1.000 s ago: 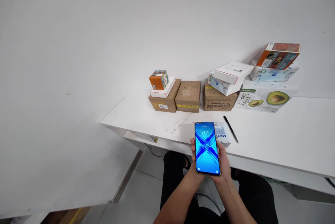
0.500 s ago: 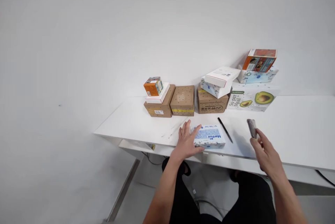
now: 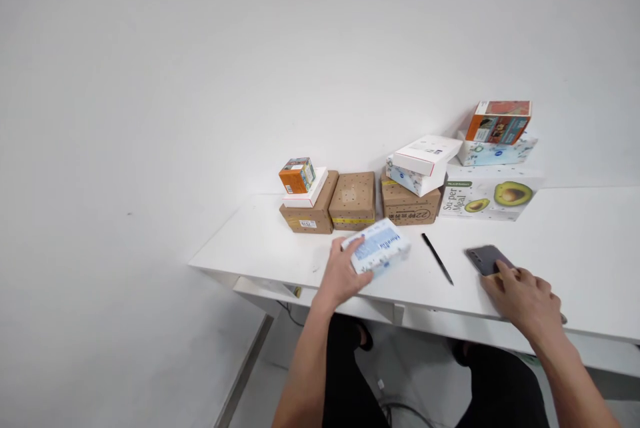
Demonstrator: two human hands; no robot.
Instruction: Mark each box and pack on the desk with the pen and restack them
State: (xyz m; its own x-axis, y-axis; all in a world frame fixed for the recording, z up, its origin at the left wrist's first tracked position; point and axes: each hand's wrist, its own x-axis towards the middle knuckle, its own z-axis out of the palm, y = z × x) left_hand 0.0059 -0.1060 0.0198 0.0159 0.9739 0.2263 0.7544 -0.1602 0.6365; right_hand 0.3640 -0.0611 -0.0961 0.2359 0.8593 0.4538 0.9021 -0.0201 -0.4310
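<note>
My left hand [image 3: 344, 276] grips a white and blue tissue pack [image 3: 379, 246] by its left side, thumb near the front and fingers over the top. The pack is tilted and slightly blurred, seemingly raised off the white table [image 3: 260, 241]. Over on the right, my right hand [image 3: 525, 298] has its fingers on a grey smartphone [image 3: 487, 258], which lies back side up at the table surface. The hand covers the phone's near end. A small dark tip [image 3: 564, 319] shows beyond the hand; I cannot tell what it is. Between the hands lies a black pen [image 3: 437, 259].
Along the wall stand cardboard boxes [image 3: 353, 198] and a white avocado-print box [image 3: 487, 200]. Smaller boxes are stacked on some of them, including an orange box [image 3: 299, 176] and a tilted white box [image 3: 425, 153]. Cables [image 3: 405, 408] lie on the floor below.
My left hand has taken hold of the tissue pack and turned it, shifting it left and back. My right hand has lowered the phone from upright to flat at the table.
</note>
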